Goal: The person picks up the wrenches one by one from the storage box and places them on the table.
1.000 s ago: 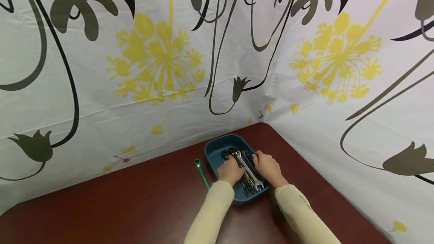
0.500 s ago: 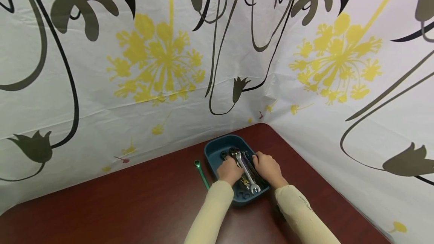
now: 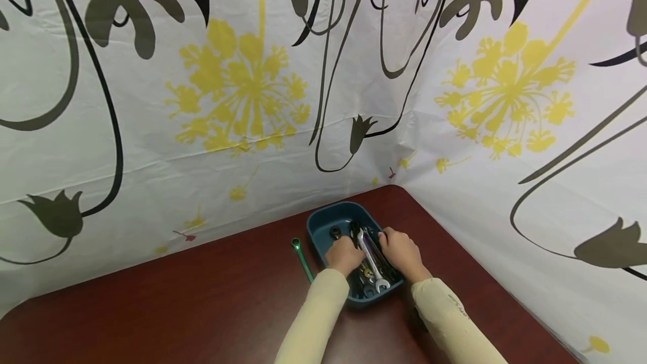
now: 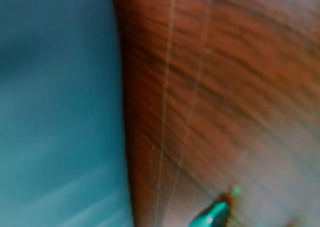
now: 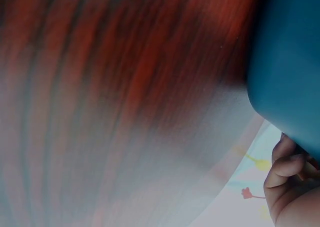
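A blue plastic bin (image 3: 323, 213) sits near the table's far corner, holding several wrenches. My left hand (image 3: 343, 255) is inside, fingers curled down around a dark wrench (image 3: 336, 233) whose ring end sticks out past the knuckles; the fingertips are hidden. Right beside it lies a silver open-ended wrench (image 3: 373, 262) on top of darker ones. My right hand (image 3: 402, 250) grips the bin's right side. In the right wrist view its bent fingers (image 5: 285, 169) show against the bin wall (image 5: 290, 67).
A green ratcheting wrench (image 3: 302, 260) lies on the dark red wooden table (image 3: 192, 296), left of the bin; its shiny end shows low in the left wrist view. White patterned sheets (image 3: 283, 167) hang close behind the table and along its right side.
The wrenches in the bin have shifted; the silver one has slid slightly toward the near end and tilted. My left hand stays among them, and my right hand stays on the bin.
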`<state>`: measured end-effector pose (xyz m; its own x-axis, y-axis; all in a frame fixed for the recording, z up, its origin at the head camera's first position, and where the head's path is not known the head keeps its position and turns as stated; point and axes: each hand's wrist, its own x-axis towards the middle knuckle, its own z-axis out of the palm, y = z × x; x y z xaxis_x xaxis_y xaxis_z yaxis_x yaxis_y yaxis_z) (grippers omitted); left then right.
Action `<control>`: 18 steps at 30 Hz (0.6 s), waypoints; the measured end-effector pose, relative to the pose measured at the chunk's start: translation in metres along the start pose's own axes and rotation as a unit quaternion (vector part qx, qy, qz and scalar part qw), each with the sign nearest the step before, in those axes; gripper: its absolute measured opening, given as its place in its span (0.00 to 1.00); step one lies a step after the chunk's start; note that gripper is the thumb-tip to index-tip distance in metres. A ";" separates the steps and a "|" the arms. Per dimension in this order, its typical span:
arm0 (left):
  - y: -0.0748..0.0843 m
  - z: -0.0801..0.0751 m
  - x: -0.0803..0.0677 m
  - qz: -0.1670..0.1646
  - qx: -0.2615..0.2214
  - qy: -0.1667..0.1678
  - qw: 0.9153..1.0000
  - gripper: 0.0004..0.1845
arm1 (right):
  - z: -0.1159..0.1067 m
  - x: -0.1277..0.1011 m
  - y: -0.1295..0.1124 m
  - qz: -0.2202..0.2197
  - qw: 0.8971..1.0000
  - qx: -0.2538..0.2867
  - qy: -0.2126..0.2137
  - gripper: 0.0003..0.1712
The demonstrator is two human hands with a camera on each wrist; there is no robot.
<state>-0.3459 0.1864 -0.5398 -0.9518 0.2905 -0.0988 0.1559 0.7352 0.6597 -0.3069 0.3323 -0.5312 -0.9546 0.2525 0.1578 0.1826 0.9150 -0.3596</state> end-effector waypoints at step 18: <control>0.000 -0.002 0.002 0.008 -0.017 0.058 0.998 0.26 | 0.000 0.000 0.000 0.003 1.000 0.000 0.001 0.18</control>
<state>-0.3483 0.1861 -0.5388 -0.9737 0.2280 -0.0028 0.1642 0.7095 0.6853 -0.3070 0.3319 -0.5314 -0.9531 0.2591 0.1562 0.1893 0.9135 -0.3600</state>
